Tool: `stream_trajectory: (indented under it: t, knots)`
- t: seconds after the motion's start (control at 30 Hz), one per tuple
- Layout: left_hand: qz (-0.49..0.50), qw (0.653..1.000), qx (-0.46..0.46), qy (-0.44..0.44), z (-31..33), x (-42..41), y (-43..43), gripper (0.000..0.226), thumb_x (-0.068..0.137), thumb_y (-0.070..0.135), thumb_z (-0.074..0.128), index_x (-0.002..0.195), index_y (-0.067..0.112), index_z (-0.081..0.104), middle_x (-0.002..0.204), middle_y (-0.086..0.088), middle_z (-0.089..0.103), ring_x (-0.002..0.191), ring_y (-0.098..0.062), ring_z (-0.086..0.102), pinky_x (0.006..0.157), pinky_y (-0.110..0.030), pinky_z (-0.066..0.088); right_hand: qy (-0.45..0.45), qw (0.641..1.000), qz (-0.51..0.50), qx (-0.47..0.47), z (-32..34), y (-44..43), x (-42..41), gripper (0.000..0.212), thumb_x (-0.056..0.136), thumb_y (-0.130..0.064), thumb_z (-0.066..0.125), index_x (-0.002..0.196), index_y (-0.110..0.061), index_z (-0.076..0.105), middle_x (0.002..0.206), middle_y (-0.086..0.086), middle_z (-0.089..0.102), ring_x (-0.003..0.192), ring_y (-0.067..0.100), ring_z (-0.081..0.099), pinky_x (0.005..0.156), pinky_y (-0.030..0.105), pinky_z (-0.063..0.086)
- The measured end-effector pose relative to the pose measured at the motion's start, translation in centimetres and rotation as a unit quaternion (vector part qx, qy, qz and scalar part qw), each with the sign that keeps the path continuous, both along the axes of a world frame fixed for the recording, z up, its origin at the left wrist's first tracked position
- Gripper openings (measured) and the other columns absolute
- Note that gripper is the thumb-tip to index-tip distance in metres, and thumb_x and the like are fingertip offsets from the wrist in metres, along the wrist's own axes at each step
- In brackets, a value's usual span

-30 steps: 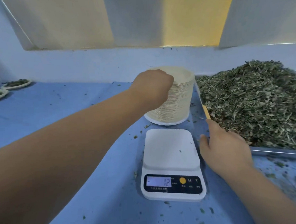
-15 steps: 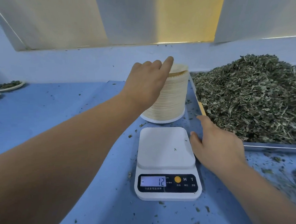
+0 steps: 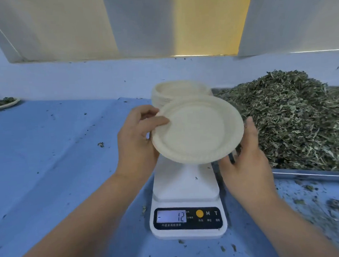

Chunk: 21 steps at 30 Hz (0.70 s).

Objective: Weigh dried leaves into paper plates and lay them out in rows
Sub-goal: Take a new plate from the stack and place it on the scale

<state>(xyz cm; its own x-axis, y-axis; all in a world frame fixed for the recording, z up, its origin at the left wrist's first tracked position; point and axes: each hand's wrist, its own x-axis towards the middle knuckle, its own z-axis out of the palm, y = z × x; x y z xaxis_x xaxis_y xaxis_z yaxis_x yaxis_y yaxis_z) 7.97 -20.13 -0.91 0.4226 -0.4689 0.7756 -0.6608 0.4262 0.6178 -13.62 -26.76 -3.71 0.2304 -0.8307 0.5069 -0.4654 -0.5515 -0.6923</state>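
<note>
My left hand (image 3: pixel 137 142) pinches the left rim of a single cream paper plate (image 3: pixel 197 130), thumb on top, holding it tilted in the air above the white kitchen scale (image 3: pixel 185 189). The scale's platform is bare and its display reads -12. My right hand (image 3: pixel 246 159) is at the plate's right rim with fingers extended under the edge. Behind the plate stands the stack of paper plates (image 3: pixel 174 90). A large heap of dried green leaves (image 3: pixel 287 117) fills a metal tray (image 3: pixel 314 174) to the right.
Blue cloth (image 3: pixel 47 155) covers the table, with leaf crumbs scattered, thickest at the lower right. At the far left edge sits a filled paper plate (image 3: pixel 1 103) with leaves, with the edge of another below it. A blue wall rises behind.
My left hand has lifted one plate off the stack and brought it toward me over the scale. My right hand has risen from the table beside the scale to the plate's right edge.
</note>
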Motion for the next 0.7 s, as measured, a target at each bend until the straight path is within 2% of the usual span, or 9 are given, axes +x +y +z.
stream_trajectory:
  t: [0.07,0.1,0.23,0.3,0.37,0.43,0.53,0.63,0.7]
  knots:
    - [-0.019,0.999,0.023,0.028,-1.7,0.0,1.5,0.031,0.074,-0.006,0.078,0.102,0.006,0.079,0.110,0.007,0.064,0.102,-0.003,0.061,0.084,-0.016,0.048,-0.036,0.999,0.023,0.021,0.0,-0.1,-0.2,0.105,0.083,-0.048,0.067,0.156,-0.045,-0.008,0.151,-0.026,0.041,0.135,0.012,0.049,0.104,0.052,0.049]
    - [0.008,0.999,0.040,-0.003,-2.4,-0.2,2.2,0.030,0.075,-0.002,0.078,0.103,0.008,0.079,0.111,0.005,0.063,0.101,0.000,0.059,0.086,-0.014,0.046,-0.039,0.999,0.026,0.021,-0.1,-0.2,-0.2,0.105,0.082,-0.047,0.069,0.157,-0.043,-0.005,0.154,-0.025,0.037,0.136,0.005,0.045,0.105,0.048,0.049]
    - [0.031,0.995,0.096,0.006,-3.5,0.8,3.4,0.026,0.084,0.000,0.079,0.108,0.009,0.079,0.110,0.005,0.065,0.096,0.015,0.057,0.083,-0.005,0.042,-0.005,0.999,0.041,-0.019,-0.8,-0.3,0.2,0.070,0.090,-0.031,0.070,0.154,-0.027,0.040,0.133,-0.018,0.059,0.128,0.013,0.058,0.114,0.047,0.041]
    - [0.046,0.990,0.135,-0.018,-3.9,1.4,3.4,0.022,0.087,0.000,0.075,0.107,0.009,0.079,0.110,-0.002,0.068,0.094,0.006,0.059,0.083,-0.006,0.042,-0.001,0.998,0.038,-0.048,-1.2,-0.1,0.3,0.051,0.092,-0.022,0.071,0.141,-0.018,0.058,0.124,-0.004,0.070,0.118,0.023,0.066,0.113,0.051,0.041]
    - [0.070,0.982,0.156,-0.080,-4.5,1.6,3.2,0.024,0.088,0.000,0.074,0.110,0.009,0.079,0.109,-0.006,0.069,0.098,-0.011,0.062,0.085,-0.016,0.045,0.011,0.997,0.022,-0.067,-1.2,0.0,0.4,0.041,0.091,-0.018,0.073,0.131,-0.017,0.067,0.117,0.002,0.074,0.112,0.032,0.068,0.108,0.051,0.046]
    - [0.064,0.982,0.157,-0.085,-4.9,1.5,3.2,0.030,0.087,0.001,0.075,0.116,0.009,0.077,0.109,-0.004,0.069,0.101,-0.019,0.065,0.086,-0.019,0.048,0.026,0.996,0.018,-0.081,-1.3,0.0,0.4,0.037,0.090,-0.015,0.073,0.126,-0.019,0.071,0.111,0.004,0.075,0.105,0.036,0.068,0.099,0.050,0.052]
    - [0.055,0.981,0.176,-0.056,-4.8,1.6,3.1,0.039,0.086,0.012,0.067,0.124,0.013,0.073,0.109,0.004,0.067,0.100,-0.012,0.064,0.090,-0.009,0.047,0.039,0.996,0.029,-0.069,-1.3,-0.3,0.4,0.034,0.095,-0.019,0.068,0.129,-0.020,0.068,0.112,0.003,0.075,0.106,0.032,0.068,0.098,0.048,0.053]
    - [0.040,0.970,0.236,-0.036,-5.1,2.0,3.0,0.046,0.089,-0.001,0.065,0.131,0.016,0.069,0.102,0.005,0.069,0.097,-0.015,0.065,0.095,-0.023,0.053,0.058,0.995,0.021,-0.073,-1.4,-0.8,0.1,0.033,0.099,-0.016,0.061,0.132,-0.017,0.066,0.118,0.000,0.073,0.109,0.026,0.068,0.100,0.043,0.052]
    - [0.043,0.968,0.248,-0.019,-5.1,1.8,3.2,0.052,0.087,-0.008,0.057,0.130,0.018,0.069,0.095,0.009,0.070,0.093,-0.012,0.066,0.091,-0.017,0.052,0.081,0.994,0.004,-0.079,-1.3,-1.0,-0.3,0.038,0.098,-0.006,0.056,0.134,-0.015,0.064,0.120,0.002,0.073,0.107,0.027,0.069,0.098,0.041,0.053]
